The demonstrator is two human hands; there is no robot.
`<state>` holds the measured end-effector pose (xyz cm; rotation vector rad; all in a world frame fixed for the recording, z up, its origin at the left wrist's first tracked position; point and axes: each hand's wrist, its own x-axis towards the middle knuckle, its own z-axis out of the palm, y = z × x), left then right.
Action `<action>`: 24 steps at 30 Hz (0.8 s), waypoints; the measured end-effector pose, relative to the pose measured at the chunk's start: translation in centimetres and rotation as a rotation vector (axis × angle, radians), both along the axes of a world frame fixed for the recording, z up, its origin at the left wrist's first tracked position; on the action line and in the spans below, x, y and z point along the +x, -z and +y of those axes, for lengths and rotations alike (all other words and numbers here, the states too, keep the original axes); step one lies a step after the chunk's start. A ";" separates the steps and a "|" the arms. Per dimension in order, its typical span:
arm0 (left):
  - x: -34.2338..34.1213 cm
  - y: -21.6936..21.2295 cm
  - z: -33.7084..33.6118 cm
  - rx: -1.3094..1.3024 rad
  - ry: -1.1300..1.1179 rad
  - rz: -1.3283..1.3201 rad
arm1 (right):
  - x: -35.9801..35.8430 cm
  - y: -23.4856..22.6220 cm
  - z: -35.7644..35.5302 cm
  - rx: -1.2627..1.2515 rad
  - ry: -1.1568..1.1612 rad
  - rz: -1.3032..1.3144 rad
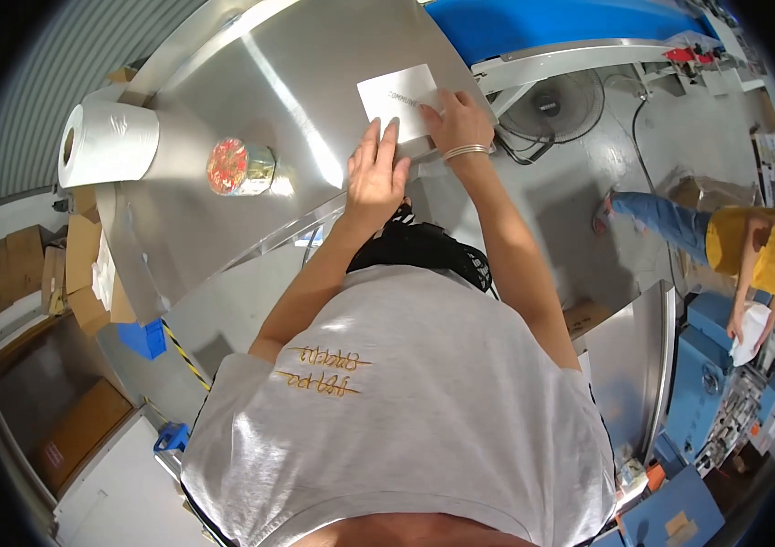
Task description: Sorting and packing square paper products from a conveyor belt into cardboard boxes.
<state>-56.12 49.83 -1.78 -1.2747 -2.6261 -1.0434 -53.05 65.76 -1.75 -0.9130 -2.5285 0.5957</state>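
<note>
A white rectangular card or flat packet with dark print lies on the shiny metal table, close to its right end. My left hand rests with its fingers stretched out, the tips on the lower left edge of the white piece. At the opposite edge, my right hand has its thumb and fingers over the right corner, and a bracelet circles the wrist. Whether those right fingers pinch the piece or only press on it is hard to make out.
On the table's left stand a large white roll and a clear jar with a red patterned top. Beyond the right end are a blue conveyor belt and a floor fan. A person in yellow works by blue machinery at right.
</note>
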 end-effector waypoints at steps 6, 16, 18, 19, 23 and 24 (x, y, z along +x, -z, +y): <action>0.6 1.7 -0.9 -0.003 0.058 -0.020 | 0.3 0.5 -0.6 0.191 -0.016 0.072; 0.7 2.4 -0.9 -0.034 0.081 0.027 | 0.0 1.3 -0.1 0.301 -0.079 0.145; 0.7 2.5 -1.0 -0.038 0.075 0.046 | -0.2 0.7 -0.6 0.171 0.040 0.129; 0.7 2.5 -0.9 -0.041 0.077 0.047 | -0.2 0.9 -0.6 0.168 0.042 0.130; 0.8 2.2 -0.8 -0.052 0.086 0.060 | -0.3 1.4 -0.4 0.167 0.037 0.090; 0.9 2.2 -0.9 -0.055 0.082 0.053 | -0.2 1.5 -0.5 0.172 0.018 0.105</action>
